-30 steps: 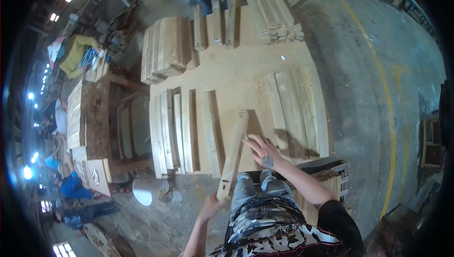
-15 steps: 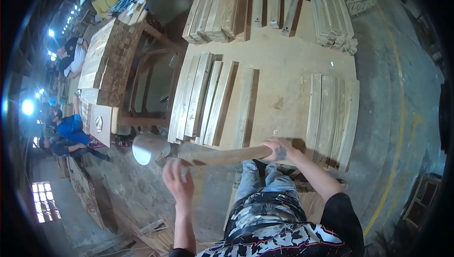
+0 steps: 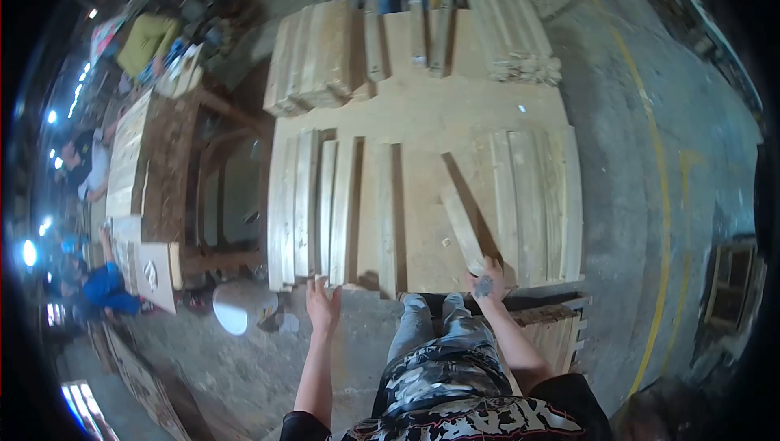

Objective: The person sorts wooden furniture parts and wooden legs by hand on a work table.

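My right hand (image 3: 487,282) is closed around the near end of a wooden plank (image 3: 462,226). The plank points away from me over the table and slants to the left, with a dark shadow along its right side. At the table's near edge, my left hand (image 3: 323,306) has its fingers stretched out, tips right at the near ends of a row of planks (image 3: 306,205). A single plank (image 3: 387,218) lies between my two hands.
Planks lie side by side (image 3: 536,205) along the table's right edge. Two stacks (image 3: 313,55) (image 3: 508,27) stand at the far side, where a person handles several planks. A white bucket (image 3: 252,304) is on the floor at left. Other people work beside a wood pile (image 3: 130,157).
The plank held crosswise in front of me has swung round to point over the table, its near end in my right hand. My left hand has moved to the left row's ends.
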`<state>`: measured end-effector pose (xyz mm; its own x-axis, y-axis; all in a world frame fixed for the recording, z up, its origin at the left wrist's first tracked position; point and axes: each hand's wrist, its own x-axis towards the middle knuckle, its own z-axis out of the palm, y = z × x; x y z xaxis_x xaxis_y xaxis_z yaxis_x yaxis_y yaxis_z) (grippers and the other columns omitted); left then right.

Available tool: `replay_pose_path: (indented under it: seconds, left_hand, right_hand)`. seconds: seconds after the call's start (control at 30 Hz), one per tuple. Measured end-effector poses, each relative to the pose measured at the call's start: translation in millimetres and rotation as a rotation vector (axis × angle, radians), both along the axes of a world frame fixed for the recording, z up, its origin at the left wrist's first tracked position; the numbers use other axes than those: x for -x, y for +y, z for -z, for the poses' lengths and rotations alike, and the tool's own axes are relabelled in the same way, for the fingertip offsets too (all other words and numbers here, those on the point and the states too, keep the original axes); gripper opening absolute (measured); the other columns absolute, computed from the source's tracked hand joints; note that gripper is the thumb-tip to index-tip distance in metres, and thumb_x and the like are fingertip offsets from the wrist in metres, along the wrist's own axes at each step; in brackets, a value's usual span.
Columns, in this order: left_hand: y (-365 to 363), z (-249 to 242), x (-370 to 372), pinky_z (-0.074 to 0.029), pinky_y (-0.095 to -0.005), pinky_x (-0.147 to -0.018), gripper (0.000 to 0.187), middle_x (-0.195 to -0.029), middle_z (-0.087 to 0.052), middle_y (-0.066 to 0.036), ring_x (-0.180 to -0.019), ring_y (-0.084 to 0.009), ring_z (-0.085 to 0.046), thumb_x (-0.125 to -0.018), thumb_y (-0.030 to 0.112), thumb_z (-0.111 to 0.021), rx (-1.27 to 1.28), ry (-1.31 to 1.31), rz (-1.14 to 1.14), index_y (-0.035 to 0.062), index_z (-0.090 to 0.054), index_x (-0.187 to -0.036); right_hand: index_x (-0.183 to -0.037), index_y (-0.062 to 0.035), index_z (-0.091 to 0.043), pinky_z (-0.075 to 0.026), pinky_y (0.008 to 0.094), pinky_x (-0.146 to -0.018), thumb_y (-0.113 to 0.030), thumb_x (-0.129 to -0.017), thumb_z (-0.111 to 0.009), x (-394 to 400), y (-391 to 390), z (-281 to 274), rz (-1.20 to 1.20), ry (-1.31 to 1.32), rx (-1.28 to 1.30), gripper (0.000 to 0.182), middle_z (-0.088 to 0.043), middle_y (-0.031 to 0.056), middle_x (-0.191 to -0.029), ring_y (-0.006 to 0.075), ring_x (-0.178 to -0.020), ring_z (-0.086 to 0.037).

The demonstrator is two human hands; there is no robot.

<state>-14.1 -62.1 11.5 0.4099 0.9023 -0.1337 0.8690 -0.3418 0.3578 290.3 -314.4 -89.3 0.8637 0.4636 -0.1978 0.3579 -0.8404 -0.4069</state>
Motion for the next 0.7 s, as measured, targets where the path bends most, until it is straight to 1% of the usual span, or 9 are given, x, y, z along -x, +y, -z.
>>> replay_pose_path:
  seconds: [0.1,0.17,0.2,0.23,0.3,0.33,0.43,0.5,0.7]
  left_hand:
    - [10,26,2,-0.048,-0.0499,-0.096,0.042,-0.120,-0.063,-0.023,-0.113,-0.0426,-0.059,-0.086,0.024,-0.076,0.005,0.011,0.074,0.0007,-0.065,-0.120]
    - [20,32,4,-0.048,-0.0495,-0.096,0.042,-0.120,-0.063,-0.024,-0.114,-0.0427,-0.059,-0.086,0.024,-0.076,-0.086,0.060,0.120,0.0008,-0.065,-0.119]
    - [29,33,5,-0.049,-0.0498,-0.094,0.043,-0.115,-0.063,-0.024,-0.110,-0.0432,-0.059,-0.085,0.022,-0.076,-0.136,0.053,0.148,0.0014,-0.064,-0.121]
    - [37,34,7,-0.049,-0.0513,-0.090,0.045,-0.108,-0.062,-0.022,-0.105,-0.0428,-0.060,-0.083,0.020,-0.076,-0.073,0.054,0.047,0.0011,-0.061,-0.121]
    - [54,38,11,-0.048,-0.0524,-0.086,0.045,-0.105,-0.060,-0.021,-0.100,-0.0419,-0.060,-0.082,0.019,-0.077,-0.238,0.099,-0.001,0.0013,-0.060,-0.120]
    - [61,41,12,-0.048,-0.0523,-0.086,0.044,-0.105,-0.060,-0.021,-0.100,-0.0418,-0.060,-0.082,0.019,-0.076,-0.247,0.102,-0.017,0.0013,-0.060,-0.119]
    - [83,48,18,-0.048,-0.0521,-0.085,0.042,-0.105,-0.060,-0.021,-0.100,-0.0416,-0.060,-0.082,0.018,-0.076,-0.267,0.113,-0.051,0.0016,-0.060,-0.117]
    - [91,51,18,-0.049,-0.0520,-0.085,0.041,-0.103,-0.060,-0.020,-0.100,-0.0415,-0.060,-0.082,0.017,-0.075,-0.252,0.115,-0.018,0.0022,-0.060,-0.118]
    - [68,55,-12,-0.049,-0.0508,-0.087,0.035,-0.101,-0.060,-0.019,-0.100,-0.0408,-0.060,-0.084,0.017,-0.073,0.068,-0.005,0.065,0.0033,-0.062,-0.115]
  right_hand:
    - [-0.125,-0.0056,-0.058,-0.050,0.0511,-0.094,-0.039,-0.075,-0.078,0,6,-3,-0.083,-0.048,0.072,0.063,-0.056,0.0207,-0.121,0.0402,-0.115,-0.057]
    - [-0.128,-0.0066,-0.055,-0.050,0.0509,-0.094,-0.039,-0.076,-0.077,7,9,3,-0.036,0.050,0.102,0.066,-0.052,0.0192,-0.121,0.0393,-0.116,-0.055]
    - [-0.130,-0.0071,-0.053,-0.050,0.0508,-0.094,-0.039,-0.076,-0.077,6,9,6,-0.026,0.097,0.112,0.067,-0.050,0.0184,-0.121,0.0388,-0.116,-0.054]
    - [-0.131,-0.0071,-0.052,-0.050,0.0507,-0.094,-0.039,-0.077,-0.077,5,7,8,-0.020,0.101,0.109,0.068,-0.050,0.0187,-0.121,0.0387,-0.116,-0.054]
    - [-0.134,-0.0073,-0.049,-0.050,0.0506,-0.094,-0.038,-0.077,-0.077,7,4,11,-0.030,0.112,0.090,0.070,-0.051,0.0192,-0.121,0.0384,-0.116,-0.055]
    - [-0.131,-0.0065,-0.051,-0.050,0.0504,-0.094,-0.037,-0.075,-0.079,8,3,12,-0.020,0.087,0.066,0.069,-0.051,0.0187,-0.120,0.0378,-0.116,-0.055]
    - [-0.129,-0.0052,-0.052,-0.051,0.0519,-0.092,-0.037,-0.077,-0.077,10,2,6,-0.023,0.036,0.021,0.066,-0.051,0.0191,-0.118,0.0389,-0.114,-0.056]
    - [-0.129,-0.0054,-0.052,-0.050,0.0510,-0.094,-0.035,-0.075,-0.078,12,8,9,-0.023,0.017,0.001,0.067,-0.050,0.0182,-0.118,0.0388,-0.115,-0.055]
    - [-0.130,-0.0051,-0.051,-0.048,0.0498,-0.098,-0.036,-0.075,-0.079,11,4,10,0.006,0.043,0.028,0.069,-0.050,0.0178,-0.119,0.0379,-0.118,-0.053]
